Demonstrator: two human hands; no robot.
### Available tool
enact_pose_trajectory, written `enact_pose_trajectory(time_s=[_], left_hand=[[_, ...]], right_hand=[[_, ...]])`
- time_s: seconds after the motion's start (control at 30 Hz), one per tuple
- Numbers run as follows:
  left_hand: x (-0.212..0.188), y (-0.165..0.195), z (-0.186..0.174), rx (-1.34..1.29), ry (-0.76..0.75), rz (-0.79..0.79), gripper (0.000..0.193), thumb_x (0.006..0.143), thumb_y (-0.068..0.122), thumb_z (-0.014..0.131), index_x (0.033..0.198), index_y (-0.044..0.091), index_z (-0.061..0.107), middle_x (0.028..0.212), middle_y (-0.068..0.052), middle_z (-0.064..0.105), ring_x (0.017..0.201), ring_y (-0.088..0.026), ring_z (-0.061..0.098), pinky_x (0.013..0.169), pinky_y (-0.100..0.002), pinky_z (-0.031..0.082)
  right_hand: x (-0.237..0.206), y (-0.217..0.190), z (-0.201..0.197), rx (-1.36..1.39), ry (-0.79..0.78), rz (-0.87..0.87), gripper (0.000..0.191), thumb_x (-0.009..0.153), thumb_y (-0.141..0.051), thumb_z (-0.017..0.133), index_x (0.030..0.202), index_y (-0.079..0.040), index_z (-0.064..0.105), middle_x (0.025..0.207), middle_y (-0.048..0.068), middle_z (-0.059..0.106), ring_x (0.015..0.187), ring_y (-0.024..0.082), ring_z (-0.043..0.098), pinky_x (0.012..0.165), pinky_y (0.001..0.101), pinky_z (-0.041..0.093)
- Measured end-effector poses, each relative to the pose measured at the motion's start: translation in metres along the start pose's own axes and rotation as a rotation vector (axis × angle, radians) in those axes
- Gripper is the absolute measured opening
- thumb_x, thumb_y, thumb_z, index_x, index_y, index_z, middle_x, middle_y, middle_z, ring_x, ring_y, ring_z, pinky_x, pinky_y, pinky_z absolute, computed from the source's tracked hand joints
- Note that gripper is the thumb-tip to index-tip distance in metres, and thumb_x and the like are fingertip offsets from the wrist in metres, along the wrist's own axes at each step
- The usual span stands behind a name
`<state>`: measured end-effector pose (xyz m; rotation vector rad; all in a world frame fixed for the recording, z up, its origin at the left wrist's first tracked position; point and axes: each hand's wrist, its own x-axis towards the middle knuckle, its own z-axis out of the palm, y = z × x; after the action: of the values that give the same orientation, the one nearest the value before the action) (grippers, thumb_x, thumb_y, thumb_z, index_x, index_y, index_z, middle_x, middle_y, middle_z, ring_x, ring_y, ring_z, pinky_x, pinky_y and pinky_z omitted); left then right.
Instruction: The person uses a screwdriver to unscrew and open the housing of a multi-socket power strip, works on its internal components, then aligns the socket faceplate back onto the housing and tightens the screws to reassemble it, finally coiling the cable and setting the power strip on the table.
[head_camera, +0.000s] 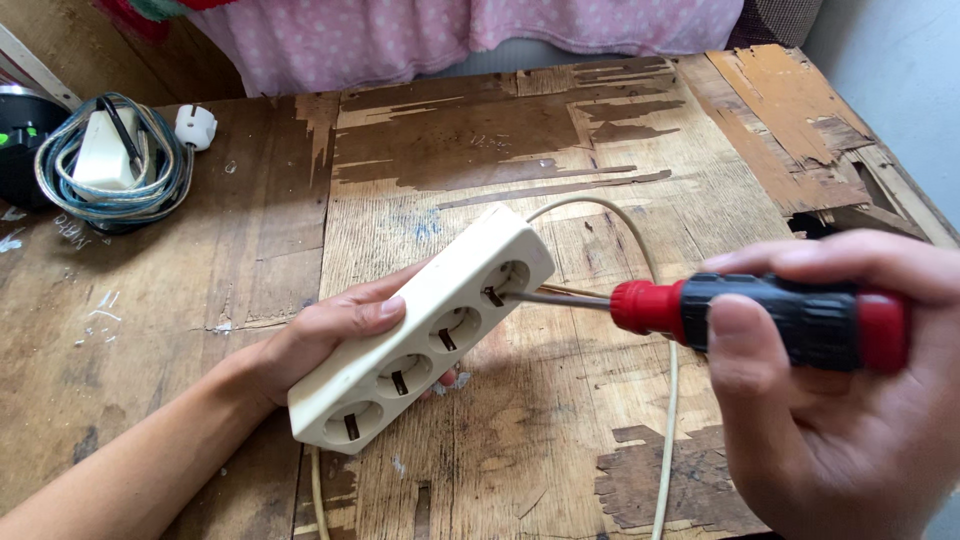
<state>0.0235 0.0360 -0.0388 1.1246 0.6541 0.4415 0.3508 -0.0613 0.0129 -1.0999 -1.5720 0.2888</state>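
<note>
The left hand (330, 335) wraps one cream power strip (425, 330), thumb along its top edge, fingers curled beneath, tilting it off the wooden table (480, 140); it looks light, rigid plastic, best gripped by its long sides. The right hand (840, 400) closes around one red-and-black screwdriver (770, 318), tip inside the socket farthest from the left fingers, of four

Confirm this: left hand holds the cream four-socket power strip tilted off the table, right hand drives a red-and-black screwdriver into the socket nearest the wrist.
Wrong socket. In the head view the right hand points the red-and-black screwdriver into the socket farthest from the left hand's wrist, at the upper end of the cream four-socket power strip. The rest stands.
</note>
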Motion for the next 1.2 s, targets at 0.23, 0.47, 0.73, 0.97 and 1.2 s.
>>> enact_pose_trajectory(time_s=[0.23, 0.47, 0.73, 0.97, 1.2], left_hand=[[0.002, -0.003, -0.002, -0.074, 0.052, -0.038, 0.085, 0.092, 0.05, 0.048, 0.163, 0.015, 0.018, 0.128, -0.028, 0.057, 0.102, -0.035, 0.072, 0.084, -0.046, 0.064], [-0.002, -0.007, -0.005, -0.372, -0.024, 0.071, 0.072, 0.105, 0.043, 0.039, 0.161, -0.002, 0.027, 0.133, -0.029, 0.059, 0.096, -0.029, 0.072, 0.08, -0.037, 0.063], [-0.005, -0.008, -0.007, -0.473, 0.006, 0.165, 0.069, 0.103, 0.038, 0.044, 0.155, -0.007, 0.039, 0.122, -0.031, 0.06, 0.088, -0.029, 0.071, 0.081, -0.037, 0.063], [0.001, -0.019, -0.016, -0.461, -0.048, 0.233, 0.072, 0.102, 0.041, 0.048, 0.15, -0.011, 0.041, 0.115, -0.031, 0.062, 0.085, -0.029, 0.071, 0.077, -0.036, 0.064], [0.006, -0.029, -0.027, -0.371, -0.08, 0.225, 0.073, 0.105, 0.047, 0.047, 0.149, -0.011, 0.041, 0.122, -0.03, 0.061, 0.089, -0.03, 0.074, 0.065, -0.033, 0.064]], right_hand=[[-0.011, 0.013, 0.007, 0.083, 0.075, -0.029, 0.035, 0.116, -0.013, 0.067, 0.132, -0.003, 0.036, 0.118, 0.018, 0.063, 0.103, 0.014, 0.066, 0.099, 0.0204, 0.056], [0.006, 0.042, -0.011, -0.532, 0.107, 0.168, 0.008, 0.12, -0.005, 0.042, 0.128, -0.006, 0.043, 0.107, 0.017, 0.062, 0.088, 0.026, 0.064, 0.089, 0.0367, 0.06], [0.051, 0.078, -0.007, 0.279, 0.235, 0.371, 0.029, 0.108, -0.01, 0.057, 0.126, -0.003, 0.035, 0.116, 0.007, 0.054, 0.11, 0.019, 0.071, 0.1, 0.0364, 0.06], [0.065, 0.091, 0.0, -0.147, -0.008, 0.358, 0.043, 0.101, -0.008, 0.076, 0.128, -0.003, 0.043, 0.111, 0.01, 0.054, 0.095, 0.015, 0.062, 0.077, 0.0237, 0.057], [0.07, 0.116, 0.015, -0.023, -0.101, 0.25, 0.041, 0.099, -0.016, 0.08, 0.118, -0.002, 0.045, 0.109, 0.011, 0.053, 0.09, 0.013, 0.057, 0.07, 0.0196, 0.052]])
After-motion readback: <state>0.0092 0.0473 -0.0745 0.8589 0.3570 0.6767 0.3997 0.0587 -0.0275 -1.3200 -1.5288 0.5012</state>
